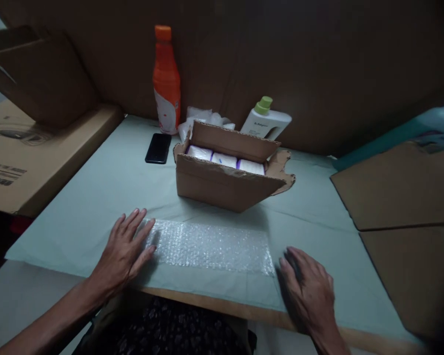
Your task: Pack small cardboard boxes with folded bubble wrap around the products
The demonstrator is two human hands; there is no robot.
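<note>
A flat strip of clear bubble wrap [210, 246] lies near the front of the table. My left hand [128, 246] is at its left end, palm down with fingers spread, the fingertips at the wrap's edge. To the right of the strip, a little apart from it, is my right hand [311, 288], its fingers loosely curved and the thumb apart, with nothing visible in it. Behind the wrap stands an open cardboard box [222, 182]. Three white packs [225, 160] with purple edges sit in a row inside it; their lower parts are hidden.
An orange bottle [166, 84], a black phone [158, 148], crumpled clear plastic [203, 117] and a white bottle with a green cap [267, 121] are at the back. Large cardboard boxes [40, 148] stand left. Folded cardboard [399, 192] lies right on the pale green cover [107, 182].
</note>
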